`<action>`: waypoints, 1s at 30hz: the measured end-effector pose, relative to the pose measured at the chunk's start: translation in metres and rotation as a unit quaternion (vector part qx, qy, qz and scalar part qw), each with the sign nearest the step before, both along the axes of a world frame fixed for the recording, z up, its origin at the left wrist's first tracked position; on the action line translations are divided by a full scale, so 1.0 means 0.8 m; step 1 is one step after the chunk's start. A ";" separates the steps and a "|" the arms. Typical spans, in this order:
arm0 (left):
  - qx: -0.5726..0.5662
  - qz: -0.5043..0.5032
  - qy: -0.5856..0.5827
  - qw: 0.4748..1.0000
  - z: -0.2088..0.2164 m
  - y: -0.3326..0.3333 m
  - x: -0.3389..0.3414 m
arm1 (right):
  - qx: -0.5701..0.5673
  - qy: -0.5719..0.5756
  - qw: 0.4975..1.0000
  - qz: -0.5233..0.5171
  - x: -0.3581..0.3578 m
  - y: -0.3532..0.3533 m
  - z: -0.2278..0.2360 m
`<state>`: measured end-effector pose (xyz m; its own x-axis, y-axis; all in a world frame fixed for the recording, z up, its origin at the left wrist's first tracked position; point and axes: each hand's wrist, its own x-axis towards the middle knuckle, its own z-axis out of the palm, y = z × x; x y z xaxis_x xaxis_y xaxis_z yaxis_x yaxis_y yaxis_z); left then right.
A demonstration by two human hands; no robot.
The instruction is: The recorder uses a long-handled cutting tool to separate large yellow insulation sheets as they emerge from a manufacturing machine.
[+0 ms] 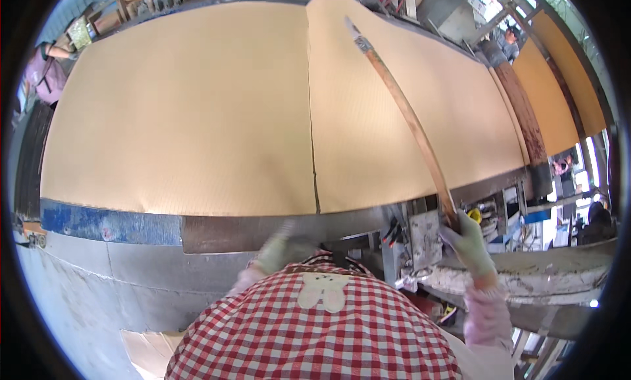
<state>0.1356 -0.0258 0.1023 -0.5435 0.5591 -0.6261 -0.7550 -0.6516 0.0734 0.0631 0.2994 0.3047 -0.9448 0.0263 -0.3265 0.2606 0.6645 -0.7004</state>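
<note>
The long-handled tool (414,121), with a wooden shaft and a metal tip, stretches over the right tan sheet (365,137), its tip near that sheet's raised far edge. The right hand (469,245) (in a pale glove) has its grip wrapped around the tool's near end. The left hand (272,252) is blurred, near the front edge of the surface (108,224) and beside the checked apron (315,337); I cannot tell whether its grip is spread or pressed together. Left of a dark seam (315,176) lies another tan sheet (177,110).
</note>
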 end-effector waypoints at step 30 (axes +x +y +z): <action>-0.532 0.436 0.261 0.677 0.077 -0.114 -0.171 | -0.264 0.099 0.909 -0.306 -0.177 0.065 -0.247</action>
